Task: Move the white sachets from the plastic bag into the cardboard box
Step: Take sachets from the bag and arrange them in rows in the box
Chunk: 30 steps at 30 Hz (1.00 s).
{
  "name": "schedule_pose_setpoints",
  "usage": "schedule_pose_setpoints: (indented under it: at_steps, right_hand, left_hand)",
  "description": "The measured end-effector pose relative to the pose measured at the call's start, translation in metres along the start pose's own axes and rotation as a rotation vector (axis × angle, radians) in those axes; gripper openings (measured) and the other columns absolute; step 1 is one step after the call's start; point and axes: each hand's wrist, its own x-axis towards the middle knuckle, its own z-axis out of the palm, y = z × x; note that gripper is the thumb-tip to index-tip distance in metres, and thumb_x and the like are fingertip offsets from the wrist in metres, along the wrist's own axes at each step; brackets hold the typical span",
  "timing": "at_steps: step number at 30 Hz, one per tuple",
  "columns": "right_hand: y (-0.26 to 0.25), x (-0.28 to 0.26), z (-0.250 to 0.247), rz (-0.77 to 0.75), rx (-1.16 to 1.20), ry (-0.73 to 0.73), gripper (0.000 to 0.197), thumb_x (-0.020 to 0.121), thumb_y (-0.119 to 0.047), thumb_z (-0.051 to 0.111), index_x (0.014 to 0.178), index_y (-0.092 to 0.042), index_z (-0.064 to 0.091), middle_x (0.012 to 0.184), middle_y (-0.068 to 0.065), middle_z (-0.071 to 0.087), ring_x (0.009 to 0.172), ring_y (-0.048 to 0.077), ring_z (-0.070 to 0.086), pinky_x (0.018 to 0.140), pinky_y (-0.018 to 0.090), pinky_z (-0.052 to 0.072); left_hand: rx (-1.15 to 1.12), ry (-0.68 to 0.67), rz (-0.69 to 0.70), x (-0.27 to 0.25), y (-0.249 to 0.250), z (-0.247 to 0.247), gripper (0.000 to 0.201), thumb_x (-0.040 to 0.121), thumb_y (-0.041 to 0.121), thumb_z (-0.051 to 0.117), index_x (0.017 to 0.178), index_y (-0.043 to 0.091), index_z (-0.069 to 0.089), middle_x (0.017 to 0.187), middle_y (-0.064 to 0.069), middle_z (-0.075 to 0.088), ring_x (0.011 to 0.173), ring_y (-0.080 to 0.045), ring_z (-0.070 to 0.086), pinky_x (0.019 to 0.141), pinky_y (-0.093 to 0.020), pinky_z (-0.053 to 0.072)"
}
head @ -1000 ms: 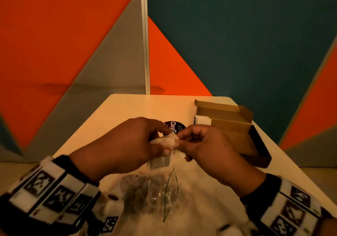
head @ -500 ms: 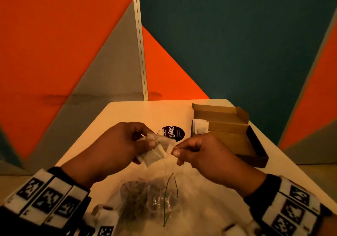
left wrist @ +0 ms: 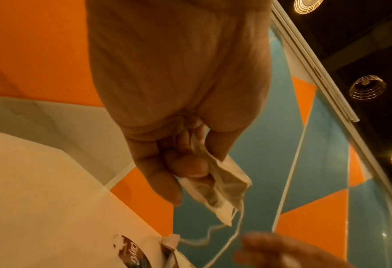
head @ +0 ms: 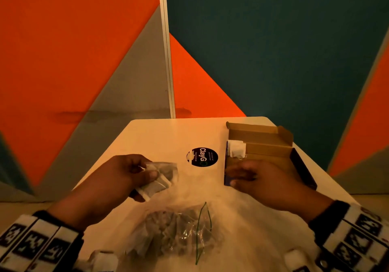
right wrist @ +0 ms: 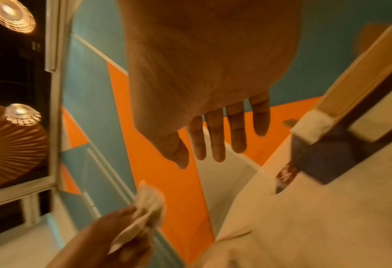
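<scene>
White paper sachets [head: 156,179] are pinched in the left hand [head: 117,179] above the clear plastic bag [head: 179,231], presumably for separation, while the empty, straight-fingered right hand [head: 259,179] is extended beside the brown cardboard box [head: 263,145].

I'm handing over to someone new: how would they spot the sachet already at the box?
Start at the open cardboard box on the table's far right. On its left rim, beyond the right hand, hangs one white sachet. It is apart from the sachets the left hand pinches.

left hand [head: 117,179] pinching, right hand [head: 263,179] spread flat
</scene>
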Motion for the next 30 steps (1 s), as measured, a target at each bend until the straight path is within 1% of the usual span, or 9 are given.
schedule_pose_setpoints:
  at_steps: [3, 4, 6, 8, 11, 14, 20, 26, 30]
  right_hand:
    - [-0.029, 0.006, 0.016, -0.149, 0.045, -0.051, 0.036, 0.085, -0.050, 0.065, 0.120, -0.043, 0.062, 0.110, -0.028, 0.064, 0.097, -0.003, 0.061, 0.081, 0.014, 0.050]
    - [-0.036, 0.008, 0.023, -0.186, 0.041, -0.056, 0.033, 0.084, -0.053, 0.064, 0.115, -0.042, 0.064, 0.104, -0.026, 0.065, 0.091, -0.005, 0.061, 0.076, 0.013, 0.049]
    - [-0.046, 0.012, 0.029, -0.236, 0.020, -0.019, 0.016, 0.087, -0.051, 0.064, 0.086, -0.035, 0.068, 0.076, -0.018, 0.062, 0.070, -0.002, 0.056, 0.063, 0.019, 0.045]
    - [-0.045, 0.016, 0.028, -0.231, 0.043, 0.032, 0.022, 0.090, -0.044, 0.063, 0.076, -0.027, 0.069, 0.063, -0.015, 0.062, 0.060, 0.001, 0.055, 0.059, 0.023, 0.046]
    - [-0.037, 0.015, 0.021, -0.178, 0.092, 0.053, 0.015, 0.090, -0.040, 0.065, 0.088, -0.029, 0.075, 0.076, -0.015, 0.073, 0.073, -0.001, 0.066, 0.073, 0.028, 0.058]
    - [-0.031, 0.012, 0.013, -0.140, 0.064, 0.055, 0.011, 0.089, -0.039, 0.065, 0.091, -0.034, 0.075, 0.083, -0.016, 0.073, 0.080, 0.000, 0.067, 0.079, 0.033, 0.059]
    - [-0.035, 0.007, 0.011, -0.119, 0.089, 0.114, 0.006, 0.088, -0.039, 0.066, 0.091, -0.039, 0.072, 0.086, -0.023, 0.069, 0.082, 0.004, 0.065, 0.080, 0.037, 0.058]
    - [-0.050, 0.001, 0.024, -0.126, 0.191, 0.109, 0.009, 0.088, -0.041, 0.066, 0.094, -0.045, 0.070, 0.085, -0.020, 0.067, 0.078, 0.003, 0.062, 0.073, 0.026, 0.056]
    - [-0.047, -0.002, 0.022, -0.122, 0.378, 0.266, 0.046, 0.089, -0.011, 0.065, 0.104, -0.052, 0.052, 0.106, -0.026, 0.062, 0.097, 0.000, 0.062, 0.080, 0.026, 0.057]
  left_hand:
    - [-0.017, -0.053, 0.043, 0.002, 0.012, 0.019, 0.009, 0.091, 0.017, 0.066, 0.094, 0.012, 0.073, 0.082, -0.012, 0.074, 0.065, -0.020, 0.068, 0.055, -0.024, 0.051]
    - [-0.014, -0.072, 0.058, 0.002, 0.016, 0.024, 0.008, 0.091, 0.016, 0.066, 0.094, 0.011, 0.072, 0.081, -0.013, 0.074, 0.064, -0.019, 0.068, 0.054, -0.023, 0.051]
    - [-0.021, -0.106, 0.076, 0.002, 0.021, 0.032, 0.007, 0.092, 0.013, 0.066, 0.094, 0.008, 0.070, 0.079, -0.014, 0.074, 0.060, -0.016, 0.066, 0.052, -0.021, 0.050]
    - [-0.039, -0.128, 0.072, 0.002, 0.021, 0.034, 0.008, 0.092, 0.013, 0.065, 0.095, 0.006, 0.069, 0.080, -0.015, 0.074, 0.059, -0.014, 0.065, 0.051, -0.021, 0.049]
    - [-0.061, -0.133, 0.031, 0.002, 0.014, 0.027, 0.012, 0.093, 0.016, 0.063, 0.097, 0.005, 0.067, 0.083, -0.012, 0.075, 0.061, -0.013, 0.066, 0.054, -0.023, 0.050]
    - [-0.161, -0.158, -0.034, 0.003, 0.005, 0.022, 0.015, 0.094, 0.015, 0.061, 0.099, 0.001, 0.065, 0.083, -0.012, 0.075, 0.062, -0.014, 0.066, 0.055, -0.026, 0.051]
    - [-0.602, -0.257, -0.143, -0.003, 0.000, 0.036, 0.022, 0.087, 0.004, 0.066, 0.103, -0.010, 0.061, 0.074, -0.019, 0.056, 0.052, -0.019, 0.050, 0.046, -0.029, 0.043]
    - [-0.947, -0.398, -0.114, -0.010, 0.019, 0.067, 0.036, 0.060, 0.010, 0.077, 0.095, 0.000, 0.072, 0.062, -0.017, 0.047, 0.034, -0.016, 0.035, 0.051, -0.029, 0.038]
    - [-1.024, -0.399, -0.119, -0.009, 0.026, 0.077, 0.028, 0.064, 0.000, 0.069, 0.092, -0.003, 0.067, 0.063, -0.018, 0.047, 0.034, -0.016, 0.034, 0.045, -0.028, 0.043]
